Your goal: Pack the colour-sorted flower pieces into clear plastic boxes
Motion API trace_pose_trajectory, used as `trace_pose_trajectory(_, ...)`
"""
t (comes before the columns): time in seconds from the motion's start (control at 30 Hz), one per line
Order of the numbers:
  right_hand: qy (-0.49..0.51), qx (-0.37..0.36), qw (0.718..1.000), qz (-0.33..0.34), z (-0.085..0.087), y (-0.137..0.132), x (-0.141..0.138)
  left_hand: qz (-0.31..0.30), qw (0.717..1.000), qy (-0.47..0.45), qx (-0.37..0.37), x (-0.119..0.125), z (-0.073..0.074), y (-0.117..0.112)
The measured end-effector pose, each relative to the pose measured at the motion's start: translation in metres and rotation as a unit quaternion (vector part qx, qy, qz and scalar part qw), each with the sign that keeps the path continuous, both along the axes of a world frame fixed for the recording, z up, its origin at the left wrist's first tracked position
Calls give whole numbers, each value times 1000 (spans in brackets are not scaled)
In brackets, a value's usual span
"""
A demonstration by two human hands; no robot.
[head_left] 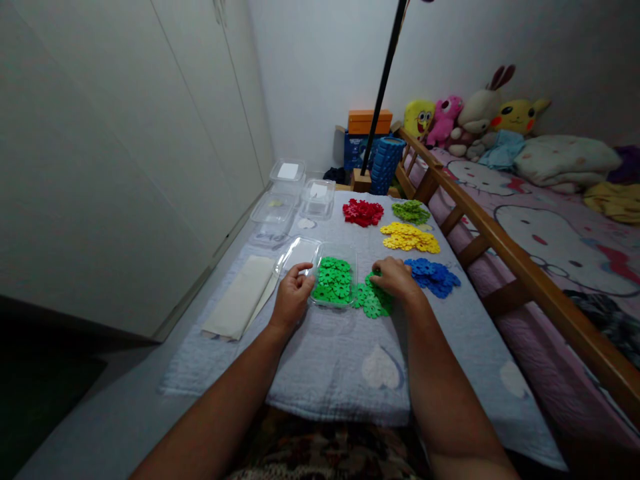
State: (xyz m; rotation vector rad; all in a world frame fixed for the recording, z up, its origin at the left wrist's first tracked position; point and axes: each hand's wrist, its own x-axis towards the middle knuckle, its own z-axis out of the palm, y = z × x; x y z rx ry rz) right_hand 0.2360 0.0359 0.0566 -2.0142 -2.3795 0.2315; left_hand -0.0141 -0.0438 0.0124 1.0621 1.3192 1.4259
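Note:
My left hand [293,293] grips the near left rim of a clear plastic box [334,279] that holds several bright green flower-shaped pieces. My right hand [395,277] rests curled on a loose pile of the same green pieces [371,303] just right of the box, fingers closed over some of them. Both lie on a pale blue quilt [345,360].
Blue [434,275], yellow [410,237], red [363,212] and olive-green [411,211] piles lie further back. A clear lid [299,253], folded paper [243,303] and empty clear boxes [287,193] sit left. A wooden bed rail [500,250] runs along the right; a black pole [383,87] stands behind.

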Motion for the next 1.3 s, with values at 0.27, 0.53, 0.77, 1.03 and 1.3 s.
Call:
trace_pose_trajectory(0.27, 10, -37, 999, 0, 4, 2, 0, -3, 1000, 19, 10, 0, 3, -2)
trace_pose_trajectory(0.53, 12, -66, 998, 19, 10, -1, 5, -4, 1000, 15, 11, 0, 1, -1)
trace_pose_trajectory(0.77, 23, -67, 997, 25, 7, 1, 2, -5, 1000, 16, 10, -1, -2, 0)
trace_pose_trajectory(1.03, 27, -62, 997, 29, 7, -2, 6, 3, 1000, 8, 1, -1, -1, 0)
trace_pose_trajectory(1.3, 101, -54, 993, 32, 0, 4, 9, -2, 1000, 8, 6, 0, 0, 0)
